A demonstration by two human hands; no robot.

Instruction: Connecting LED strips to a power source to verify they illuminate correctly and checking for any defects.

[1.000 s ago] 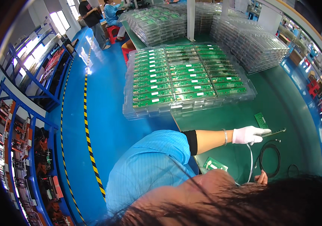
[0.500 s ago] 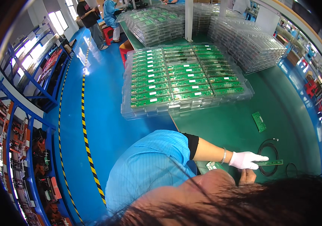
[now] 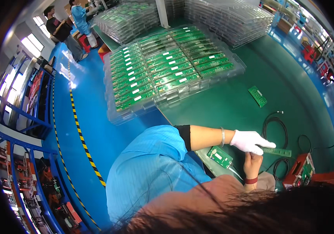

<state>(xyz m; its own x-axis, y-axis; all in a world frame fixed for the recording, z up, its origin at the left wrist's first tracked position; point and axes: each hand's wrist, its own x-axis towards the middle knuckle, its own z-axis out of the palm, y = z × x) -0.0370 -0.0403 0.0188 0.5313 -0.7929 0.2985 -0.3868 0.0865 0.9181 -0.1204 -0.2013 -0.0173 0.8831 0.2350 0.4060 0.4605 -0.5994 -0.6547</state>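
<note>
My left hand (image 3: 249, 142), in a white glove, reaches across from the left and grips a narrow green circuit board (image 3: 280, 151), its index finger stretched along it. Bare and wearing a red wristband, my right hand (image 3: 253, 163) is closed just below the glove. Whatever its fingertips pinch is hidden behind the glove. Beyond the strip board lies a coiled black cable (image 3: 286, 134) with a pale plug. A wider green circuit board (image 3: 219, 156) with a white cable sits by the table edge under my left forearm.
A red fixture (image 3: 296, 171) carrying a green board stands right of my hands. A loose green board (image 3: 257, 96) lies farther off. Clear plastic trays (image 3: 116, 114) of circuit boards are stacked on the green table (image 3: 198, 111). Two people (image 3: 63, 33) stand near shelving at the far left.
The view has shifted, bringing the red fixture and more of the board by the table edge into sight. My right hand and wristband now show more fully. The left glove stays on the strip board.
</note>
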